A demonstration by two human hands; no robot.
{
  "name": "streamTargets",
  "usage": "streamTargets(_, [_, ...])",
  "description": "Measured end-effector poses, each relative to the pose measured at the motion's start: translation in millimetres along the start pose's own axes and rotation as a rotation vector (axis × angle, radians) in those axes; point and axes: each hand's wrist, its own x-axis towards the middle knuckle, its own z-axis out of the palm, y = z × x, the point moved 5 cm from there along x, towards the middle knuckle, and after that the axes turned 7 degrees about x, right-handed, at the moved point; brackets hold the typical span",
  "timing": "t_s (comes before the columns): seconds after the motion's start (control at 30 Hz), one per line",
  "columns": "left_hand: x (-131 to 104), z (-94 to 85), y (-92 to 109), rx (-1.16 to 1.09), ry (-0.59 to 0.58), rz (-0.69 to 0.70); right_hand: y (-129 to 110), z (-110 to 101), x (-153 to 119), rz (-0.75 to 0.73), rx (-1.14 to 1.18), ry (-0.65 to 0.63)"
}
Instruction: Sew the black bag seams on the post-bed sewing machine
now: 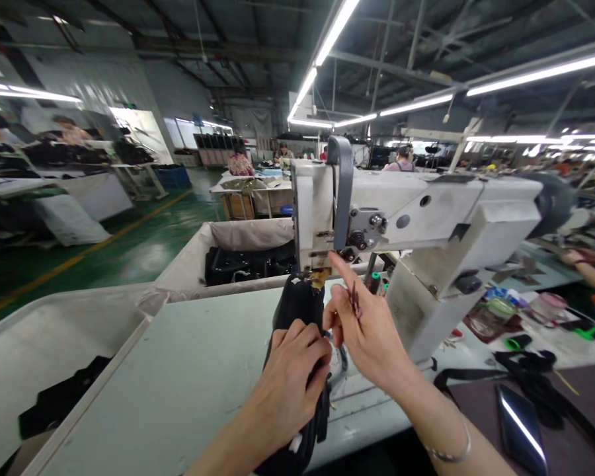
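A black padded fabric piece (297, 307), perhaps part of a bag, lies under the head of the sewing machine (313, 211). My left hand (293, 370) rests on it with curled fingers gripping its right edge. My right hand (364, 324) is just right of the fabric, its index finger stretched up to the machine head beside the needle area. The other fingers are folded around a small, dark, slim tool (356, 301), which looks like thread snips; most of it is hidden. The needle tip cannot be made out behind the brass-coloured presser parts (320, 277).
Pale bins (213, 233) with black pieces border the light green worktable (198, 357) on the left and far side. A phone (521, 423), black straps and jars (496, 314) lie at right. Co-workers sit farther off; one person's arm (592, 271) shows at far right.
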Motion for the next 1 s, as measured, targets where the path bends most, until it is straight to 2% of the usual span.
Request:
streamTargets(0.1, [-2, 1.8, -1, 0.003, 0.042, -0.014, -14, 20, 11, 0.004, 0.174, 0.057])
streamTargets(0.2, [-4, 3.2, -2, -0.005, 0.082, -0.02, -11, 30, 15, -0.034, 0.37, 0.042])
streamTargets(0.27, [-4, 3.6, -3, -0.019, 0.106, -0.017, -6, 32, 10, -0.109, 0.251, -0.057])
streamTargets(0.37, [-5, 2.7, -3, -0.048, 0.124, 0.001, 6, 28, -4, -0.206, -0.079, -0.189])
streamTargets(0.4, [-6, 2.2, -3, -0.058, 0.116, 0.012, 12, 21, -9, -0.187, -0.124, -0.168])
streamTargets(0.47, [-10, 0.5, -1, -0.078, 0.081, 0.043, 29, 3, -17, -0.072, -0.128, -0.028])
streamTargets(0.53, [-15, -2.7, -2, -0.195, 0.049, 0.055, 45, -12, -27, 0.044, -0.144, 0.091])
streamTargets(0.63, [-24, -10.6, -12, -0.56, 0.099, 0.004, 68, -16, -43, 0.161, -0.25, 0.047])
streamTargets(0.73, [-30, -14.8, -25, -0.811, 0.174, -0.059, 78, -10, -57, 0.16, -0.321, -0.025])
streamTargets(0.87, [-32, -13.1, -29, -0.914, 0.173, -0.07, 73, -5, -62, 0.046, -0.305, -0.05])
streamTargets(1.0, [-33, -11.0, -27, -0.921, 0.157, -0.071, 68, -6, -52, 0.035, -0.342, -0.056])
